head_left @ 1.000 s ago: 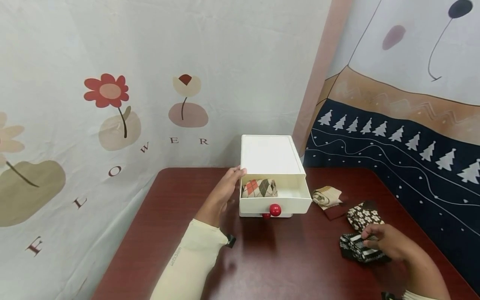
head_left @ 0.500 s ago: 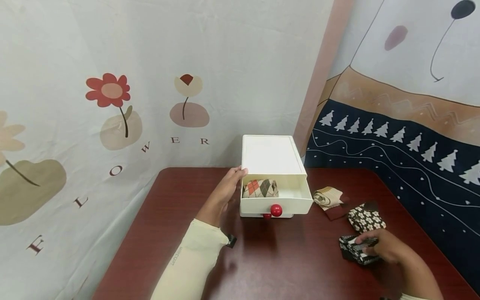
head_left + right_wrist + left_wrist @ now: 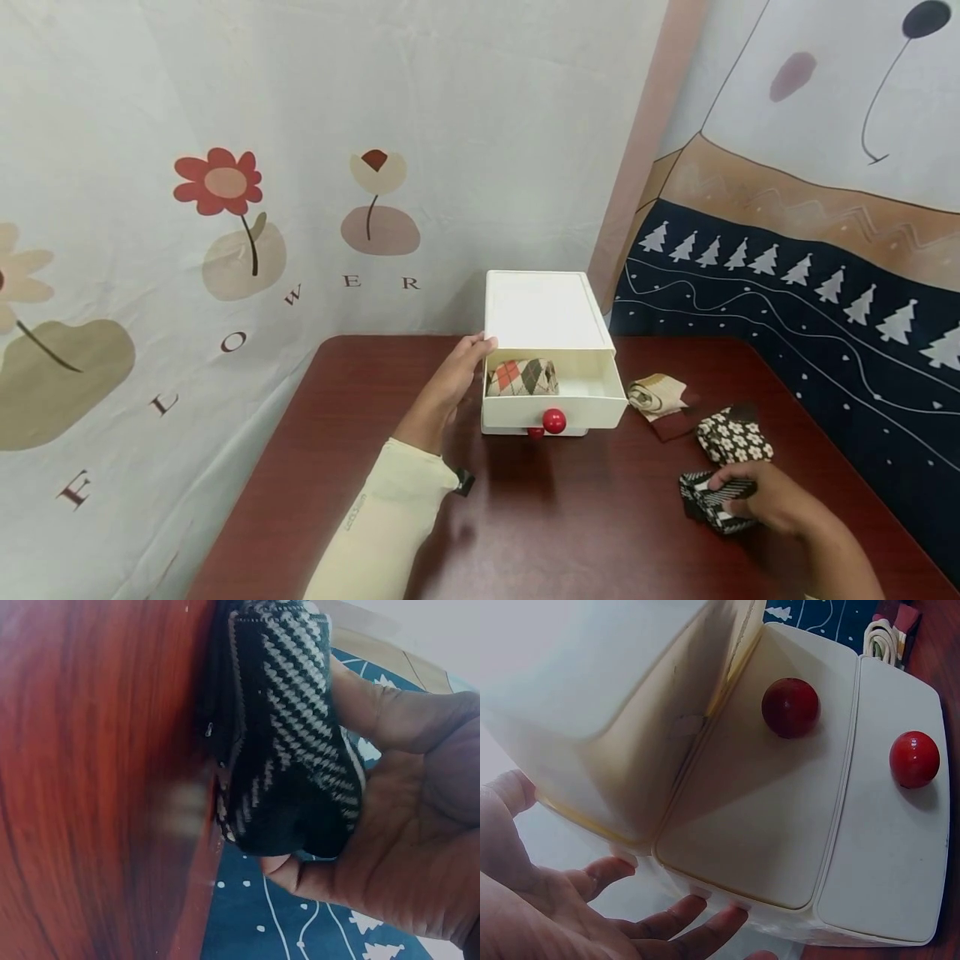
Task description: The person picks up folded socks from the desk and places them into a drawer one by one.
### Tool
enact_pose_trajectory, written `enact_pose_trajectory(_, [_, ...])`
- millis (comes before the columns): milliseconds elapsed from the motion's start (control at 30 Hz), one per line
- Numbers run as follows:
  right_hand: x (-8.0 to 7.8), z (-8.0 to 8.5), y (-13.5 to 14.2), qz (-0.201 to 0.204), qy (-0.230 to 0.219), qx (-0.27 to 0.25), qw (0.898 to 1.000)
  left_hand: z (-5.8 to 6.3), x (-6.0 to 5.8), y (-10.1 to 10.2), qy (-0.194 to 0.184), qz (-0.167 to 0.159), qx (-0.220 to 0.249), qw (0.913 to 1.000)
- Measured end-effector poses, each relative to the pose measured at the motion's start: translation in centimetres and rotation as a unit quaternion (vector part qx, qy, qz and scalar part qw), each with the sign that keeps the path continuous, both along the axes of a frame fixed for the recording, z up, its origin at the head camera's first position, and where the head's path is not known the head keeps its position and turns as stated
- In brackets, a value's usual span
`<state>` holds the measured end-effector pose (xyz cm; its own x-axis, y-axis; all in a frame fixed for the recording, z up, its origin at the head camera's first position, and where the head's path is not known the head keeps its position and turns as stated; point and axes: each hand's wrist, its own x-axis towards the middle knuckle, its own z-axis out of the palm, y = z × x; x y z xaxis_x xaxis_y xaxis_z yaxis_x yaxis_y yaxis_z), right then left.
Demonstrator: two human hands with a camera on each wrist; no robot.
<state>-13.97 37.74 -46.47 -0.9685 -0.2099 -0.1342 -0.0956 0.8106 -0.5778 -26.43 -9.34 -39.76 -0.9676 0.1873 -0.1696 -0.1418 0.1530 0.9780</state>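
Note:
A white drawer unit stands at the back of the table with its top drawer pulled out. In that drawer, at the left, lies a rolled argyle sock. My left hand rests against the unit's left side, its spread fingers touching the wall. At the right of the table my right hand grips a folded black-and-white sock between thumb and fingers. Close up in the right wrist view, the sock has diagonal white stripes and lies close to the tabletop.
Just behind the right hand sits a brown sock with white flowers. A cream and maroon sock lies right of the unit. Red knobs stick out from the drawer fronts. Printed cloth hangs behind and along the right side.
My right hand has come down and left onto the black-and-white sock and taken hold of it. My left hand stays on the drawer unit.

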Motion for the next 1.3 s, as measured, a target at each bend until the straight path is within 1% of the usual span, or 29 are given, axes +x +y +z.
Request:
enact_pose_trajectory(167, [0.3,0.1,-0.2,0.006,0.037,0.014,0.999,0.0,0.0,0.0,0.004,-0.002,0.003,1.0])
enact_pose_trajectory(267, [0.5,0.3,-0.4,0.012,0.06,0.011,0.998,-0.1,0.0,0.0,0.006,-0.004,0.003,1.0])
enact_pose_trajectory(400, [0.8,0.6,-0.8,0.015,0.102,0.001,0.995,-0.1,-0.1,0.0,0.004,-0.004,0.009,0.9999])
enact_pose_trajectory(533, [0.9,1.0,-1.5,0.018,0.157,-0.02,0.987,-0.2,-0.1,0.0,0.003,-0.002,0.017,0.9999])
enact_pose_trajectory(667, [0.8,1.8,-1.9,0.025,0.195,-0.033,0.98,-0.2,0.0,0.0,0.006,-0.002,0.016,0.9998])
enact_pose_trajectory(800, [0.9,3.0,-2.4,0.015,0.197,-0.038,0.979,-0.1,0.1,0.0,0.007,-0.003,0.014,0.9999])
enact_pose_trajectory(933, [0.9,4.3,-3.1,0.008,0.206,-0.059,0.977,0.0,0.0,0.0,0.005,-0.004,0.013,0.9999])
enact_pose_trajectory(1100, [0.8,5.5,-3.8,0.012,0.235,-0.073,0.969,0.0,-0.1,-0.1,0.004,-0.004,0.018,0.9998])
enact_pose_trajectory(1300, [0.8,6.9,-4.0,0.018,0.232,-0.087,0.969,-0.1,-0.1,0.1,0.003,-0.004,0.022,0.9997])
